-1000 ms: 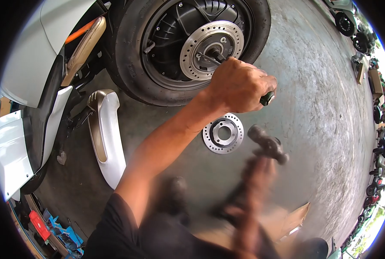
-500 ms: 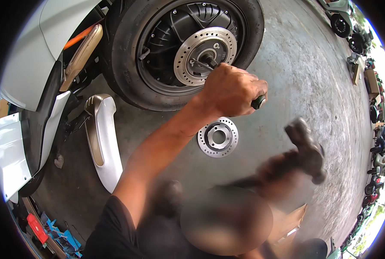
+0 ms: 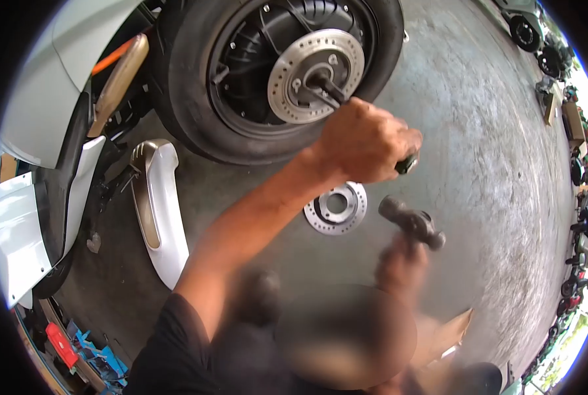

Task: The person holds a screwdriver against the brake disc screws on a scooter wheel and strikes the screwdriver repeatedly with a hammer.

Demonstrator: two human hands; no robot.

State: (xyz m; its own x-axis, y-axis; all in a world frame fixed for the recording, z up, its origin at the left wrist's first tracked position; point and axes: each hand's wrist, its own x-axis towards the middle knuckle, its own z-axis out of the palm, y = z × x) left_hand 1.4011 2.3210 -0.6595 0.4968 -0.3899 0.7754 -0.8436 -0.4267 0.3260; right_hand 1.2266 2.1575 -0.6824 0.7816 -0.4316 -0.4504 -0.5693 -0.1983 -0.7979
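Note:
My left hand (image 3: 370, 141) is wrapped round a screwdriver (image 3: 408, 164), whose dark green handle end pokes out past the fist. Its metal shaft runs up-left towards the hub of the drilled brake disc (image 3: 287, 84) mounted on the wheel; exactly where the tip touches I cannot make out. Lower right, my right hand (image 3: 399, 265), smeared by motion, grips a hammer (image 3: 414, 222). The hammer's head is below the screwdriver's handle end, apart from it. A second, loose brake disc (image 3: 336, 228) lies flat on the floor below my left wrist, which covers its upper edge slightly.
A large black tyre (image 3: 192, 85) surrounds the wheel at the top. To the left are white scooter body panels (image 3: 27, 230) and a silver-white fender (image 3: 165, 217) on the concrete floor (image 3: 485, 164). A red item (image 3: 61, 344) sits lower left. Parked scooters (image 3: 574, 283) line the right edge.
My right hand and the hammer have swung left, closer to the screwdriver's handle. My left hand with the screwdriver has shifted slightly right and down in view.

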